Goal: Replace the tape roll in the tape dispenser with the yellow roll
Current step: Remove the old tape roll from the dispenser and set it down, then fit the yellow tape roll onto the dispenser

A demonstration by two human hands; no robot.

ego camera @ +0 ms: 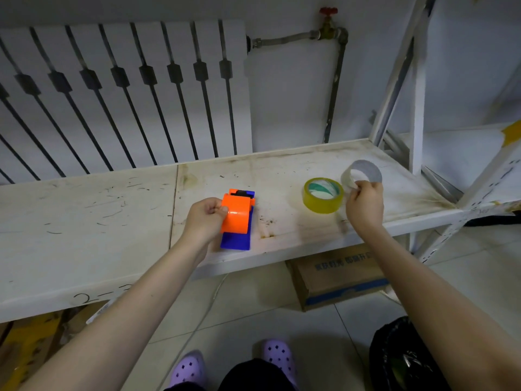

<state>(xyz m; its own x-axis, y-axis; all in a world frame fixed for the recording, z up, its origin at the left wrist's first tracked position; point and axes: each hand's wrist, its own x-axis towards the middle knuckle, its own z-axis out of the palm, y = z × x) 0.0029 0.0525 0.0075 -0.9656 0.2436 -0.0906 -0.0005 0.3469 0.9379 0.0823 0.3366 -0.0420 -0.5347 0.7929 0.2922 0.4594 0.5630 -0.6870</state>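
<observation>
White shelf (112, 210), scuffed, holds everything. Tape dispenser (236, 221), orange over blue, lies flat near front edge; left hand (204, 218) clamps its orange cover, thumb on top. Looks like rigid, light plastic, probably slick, so grip the sides. Yellow roll (323, 195) lies flat on the shelf, just beside right hand (365, 203), untouched. Right hand pinches the white roll (362, 174) by its rim, lifted. Yellow roll: light, stiff ring; take it across the outer edge or through the core.
</observation>
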